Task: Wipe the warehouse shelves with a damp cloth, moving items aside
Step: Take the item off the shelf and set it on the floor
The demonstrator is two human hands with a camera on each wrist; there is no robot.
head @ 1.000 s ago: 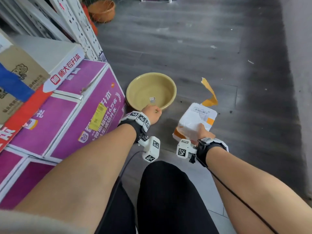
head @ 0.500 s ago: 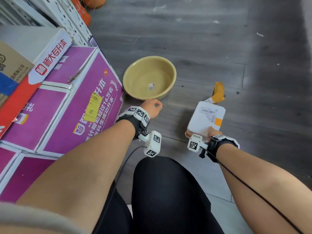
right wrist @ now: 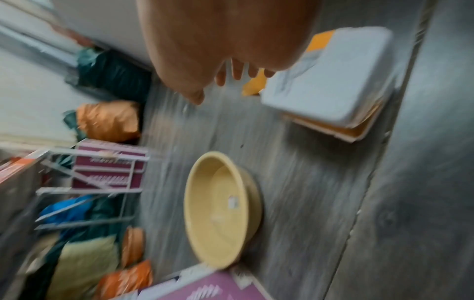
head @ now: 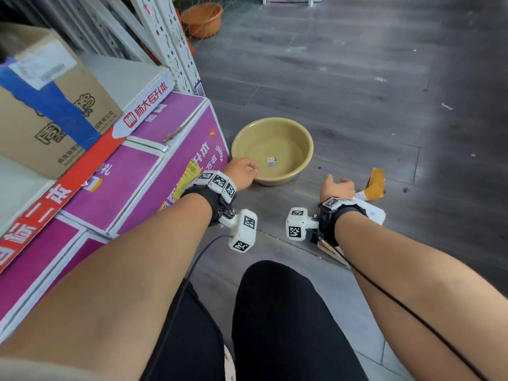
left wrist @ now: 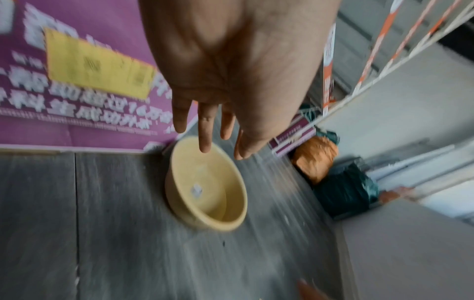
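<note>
head view: round yellow plastic basin (head: 272,151) sits on the floor just ahead of the left hand (head: 242,174), nearer than the right hand (head: 337,188), both grips loose and empty.

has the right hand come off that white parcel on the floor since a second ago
Yes. The right hand no longer holds the white parcel; it is open above the floor, now nearer the yellow basin than the parcel's near end.

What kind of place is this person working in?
Probably a warehouse or stockroom: a perforated metal shelf post, stacked purple cartons and a taped cardboard box stand beside a grey plank floor.
</note>
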